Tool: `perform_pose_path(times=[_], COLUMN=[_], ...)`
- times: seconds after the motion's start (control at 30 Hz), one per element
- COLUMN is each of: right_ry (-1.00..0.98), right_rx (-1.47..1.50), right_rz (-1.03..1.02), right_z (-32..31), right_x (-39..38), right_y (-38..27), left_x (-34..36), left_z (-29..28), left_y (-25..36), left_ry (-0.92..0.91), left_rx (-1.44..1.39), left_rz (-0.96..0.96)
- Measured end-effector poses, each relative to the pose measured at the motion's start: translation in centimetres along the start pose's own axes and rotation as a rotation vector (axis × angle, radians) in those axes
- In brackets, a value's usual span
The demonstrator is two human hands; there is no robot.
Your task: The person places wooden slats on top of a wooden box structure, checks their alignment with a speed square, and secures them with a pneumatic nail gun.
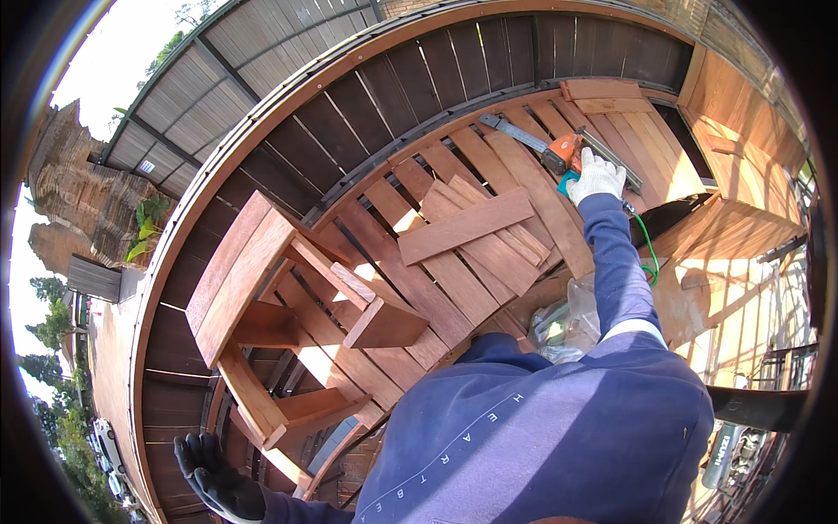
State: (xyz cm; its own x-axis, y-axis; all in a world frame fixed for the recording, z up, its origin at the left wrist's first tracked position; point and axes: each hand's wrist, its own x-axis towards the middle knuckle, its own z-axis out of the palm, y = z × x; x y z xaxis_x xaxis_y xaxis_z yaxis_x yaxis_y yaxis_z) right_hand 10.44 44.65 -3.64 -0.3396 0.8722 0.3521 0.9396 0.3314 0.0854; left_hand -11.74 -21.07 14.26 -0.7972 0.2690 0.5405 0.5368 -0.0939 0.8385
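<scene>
My right hand (600, 177), in a white glove, is closed around the teal grip of an orange and silver nail gun (566, 153). The tool lies over the reddish boards at the far right, with a green air hose (649, 236) running from it. Down at the lower left, my left hand (212, 476) wears a black glove and holds nothing, its fingers apart. Beyond that hand stands a partly built wooden frame (288, 297) of reddish planks. Several loose boards (467, 225) lie stacked crosswise on the slats between the frame and the nail gun.
A curved dark slatted wall (375, 96) with a wooden top rail runs behind the bench slats (410, 279). A clear plastic bag (567, 323) is close to my right arm. Upright wooden panels (742, 131) stand at the right, and a silver cylinder (723, 456) is at the lower right.
</scene>
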Motion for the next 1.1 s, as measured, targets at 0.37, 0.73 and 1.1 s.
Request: perform_pose_path(times=[0.37, 0.73, 1.1], right_ry=[-0.184, -0.24, -0.149], right_rx=[0.112, 0.169, 0.368], right_rz=[0.062, 0.124, 0.489], right_z=[6.5, 2.8, 9.0], right_x=[4.8, 1.4, 4.9], right_y=[5.5, -3.2, -1.7], left_x=[-2.7, -2.1, -3.7], left_z=[-0.1, 3.7, 1.4], left_y=[-1.4, 0.2, -0.3], left_ry=[0.109, 0.222, 0.387], left_rx=[0.274, 0.175, 0.086], left_rz=[0.1, -0.035, -0.08])
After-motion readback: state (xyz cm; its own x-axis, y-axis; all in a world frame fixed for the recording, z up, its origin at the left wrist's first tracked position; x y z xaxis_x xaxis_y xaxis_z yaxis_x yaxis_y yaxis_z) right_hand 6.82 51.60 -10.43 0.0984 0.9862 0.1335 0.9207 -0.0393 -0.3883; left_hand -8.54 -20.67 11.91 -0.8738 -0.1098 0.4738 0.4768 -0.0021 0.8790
